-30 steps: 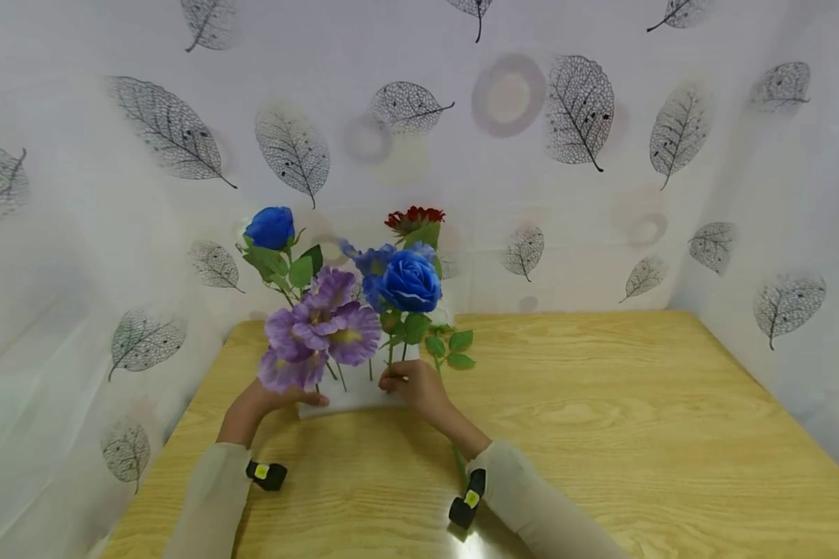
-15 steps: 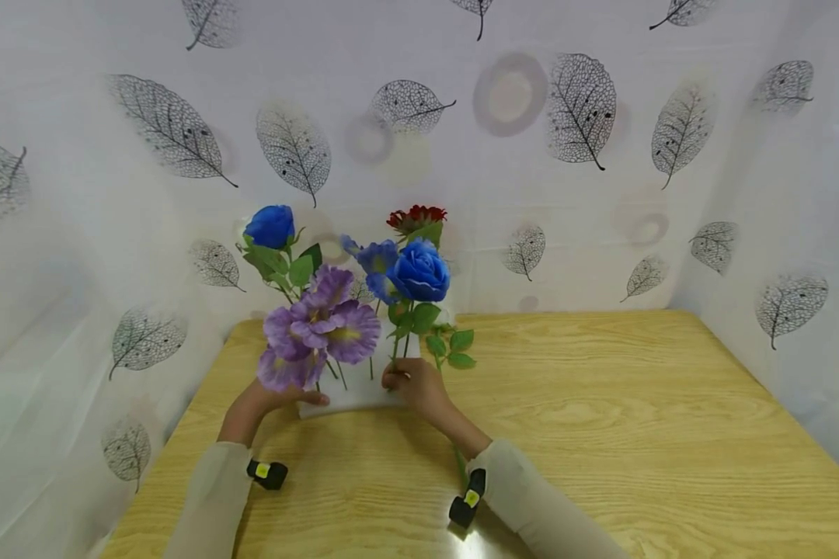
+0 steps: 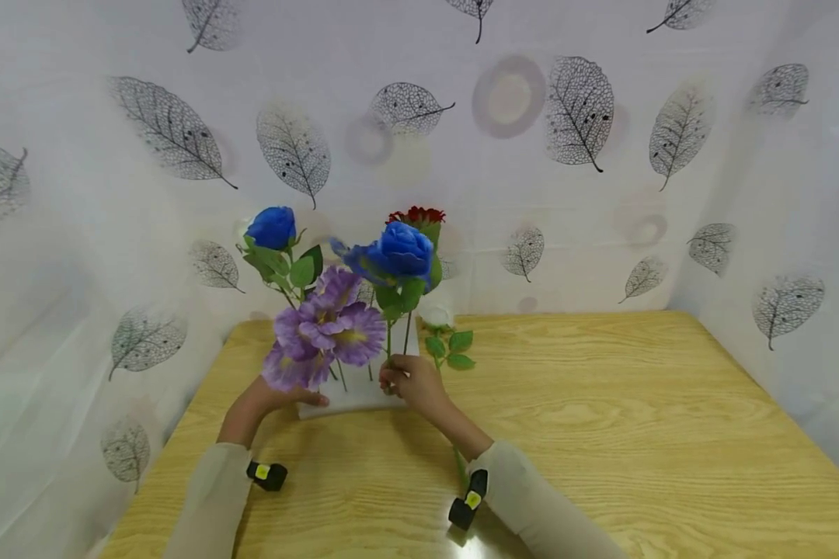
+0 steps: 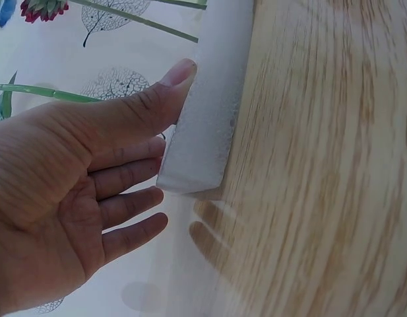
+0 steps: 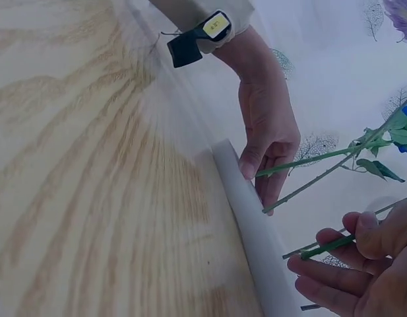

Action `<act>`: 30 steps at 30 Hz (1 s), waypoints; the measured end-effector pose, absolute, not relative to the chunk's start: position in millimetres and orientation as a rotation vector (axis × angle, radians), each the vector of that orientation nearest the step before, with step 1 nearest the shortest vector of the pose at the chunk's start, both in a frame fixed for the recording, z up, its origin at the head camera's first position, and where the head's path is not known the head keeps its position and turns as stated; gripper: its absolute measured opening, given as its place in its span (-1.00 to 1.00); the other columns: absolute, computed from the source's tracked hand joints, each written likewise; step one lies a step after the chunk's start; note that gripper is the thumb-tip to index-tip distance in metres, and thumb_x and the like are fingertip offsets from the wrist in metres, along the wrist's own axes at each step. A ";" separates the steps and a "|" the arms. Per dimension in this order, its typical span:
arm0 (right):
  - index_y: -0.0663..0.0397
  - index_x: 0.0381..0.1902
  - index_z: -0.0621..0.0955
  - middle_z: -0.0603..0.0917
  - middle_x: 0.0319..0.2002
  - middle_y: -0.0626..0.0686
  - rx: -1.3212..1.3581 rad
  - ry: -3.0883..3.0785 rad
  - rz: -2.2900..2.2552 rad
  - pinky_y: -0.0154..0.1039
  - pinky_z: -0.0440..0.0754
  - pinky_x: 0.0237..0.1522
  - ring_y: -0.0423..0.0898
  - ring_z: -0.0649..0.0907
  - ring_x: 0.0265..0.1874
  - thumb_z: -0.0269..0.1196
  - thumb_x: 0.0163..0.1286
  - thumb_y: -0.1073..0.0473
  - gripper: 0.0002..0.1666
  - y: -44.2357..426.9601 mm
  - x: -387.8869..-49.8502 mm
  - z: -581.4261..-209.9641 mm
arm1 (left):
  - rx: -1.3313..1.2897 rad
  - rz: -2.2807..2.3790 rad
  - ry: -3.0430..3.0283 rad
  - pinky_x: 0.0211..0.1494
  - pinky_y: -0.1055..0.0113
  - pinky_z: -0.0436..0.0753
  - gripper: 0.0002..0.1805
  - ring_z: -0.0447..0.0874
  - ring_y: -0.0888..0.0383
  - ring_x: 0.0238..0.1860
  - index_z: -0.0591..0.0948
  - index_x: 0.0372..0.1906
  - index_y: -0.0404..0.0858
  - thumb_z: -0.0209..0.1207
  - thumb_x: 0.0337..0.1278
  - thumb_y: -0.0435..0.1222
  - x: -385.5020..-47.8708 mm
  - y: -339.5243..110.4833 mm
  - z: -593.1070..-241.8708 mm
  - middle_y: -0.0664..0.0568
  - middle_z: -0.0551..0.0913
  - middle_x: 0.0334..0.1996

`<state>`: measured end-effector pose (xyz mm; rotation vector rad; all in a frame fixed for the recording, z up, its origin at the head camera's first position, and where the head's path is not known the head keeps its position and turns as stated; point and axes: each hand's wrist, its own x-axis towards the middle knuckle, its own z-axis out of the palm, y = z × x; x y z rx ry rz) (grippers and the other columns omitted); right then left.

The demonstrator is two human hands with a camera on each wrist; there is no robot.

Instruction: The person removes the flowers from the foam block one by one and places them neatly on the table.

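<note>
foam block [image 3: 353, 398], white, sits on the wood-grain table [image 3: 601, 404] towards the back left corner, nearer the left edge than the right; the left hand [image 3: 271, 397] is at the block's left end, its thumb resting on the block while the fingers stay loosely straight and slightly spread against that end, not wrapped round it; the right hand [image 3: 421, 386] pinches the green stem [image 5: 331, 246] of a blue rose [image 3: 407, 247] between thumb and fingertips; the rose stands above this hand, over the block's right part, and overlaps a blue iris [image 3: 363, 262]; in the right wrist view the stem's lower end points at the block, just beside a thinner stem, though i cannot tell whether it touches the foam.

a purple iris [image 3: 322, 334] leans over the block's left end and hides part of the left hand; a second blue rose [image 3: 271, 227] rises behind it, with green leaves; a red flower [image 3: 421, 214] shows behind the held rose; a white rose [image 3: 436, 314] lies just right of the block, its stem passing under the right forearm towards the table's near edge; a leaf-printed curtain [image 3: 489, 178] hangs beyond the back edge.
</note>
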<state>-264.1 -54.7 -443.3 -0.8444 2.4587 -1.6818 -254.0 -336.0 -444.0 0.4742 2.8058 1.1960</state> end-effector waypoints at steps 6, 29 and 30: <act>0.35 -0.20 0.74 0.79 -0.23 0.29 -0.885 2.356 -1.726 -0.20 0.79 -0.16 0.16 0.80 -0.21 0.19 0.50 0.34 -0.80 -53.4 -264.1 -442.1 | 0.475 1.202 2.811 0.57 -0.30 0.06 0.42 -0.09 -0.34 0.61 -0.14 0.65 -0.27 0.63 -0.20 -0.18 -254.3 -336.5 -445.6 -0.27 -0.06 0.64; 0.34 -0.18 0.78 0.81 -0.20 0.28 -1.051 2.476 -1.712 -0.19 0.80 -0.19 0.14 0.81 -0.21 0.27 0.43 0.36 -0.83 -17.9 -269.7 -403.2 | 0.487 1.279 2.809 0.61 -0.26 0.03 0.52 -0.09 -0.24 0.63 -0.18 0.67 -0.12 0.68 -0.32 -0.21 -258.3 -338.6 -449.7 -0.14 -0.04 0.66; 0.33 -0.17 0.77 0.81 -0.19 0.28 -1.041 2.472 -1.698 -0.18 0.80 -0.17 0.14 0.81 -0.21 0.26 0.44 0.35 -0.82 -13.9 -268.8 -402.0 | 0.477 1.271 2.813 0.61 -0.25 0.02 0.53 -0.09 -0.24 0.63 -0.18 0.67 -0.13 0.68 -0.33 -0.21 -258.1 -338.9 -449.3 -0.14 -0.05 0.66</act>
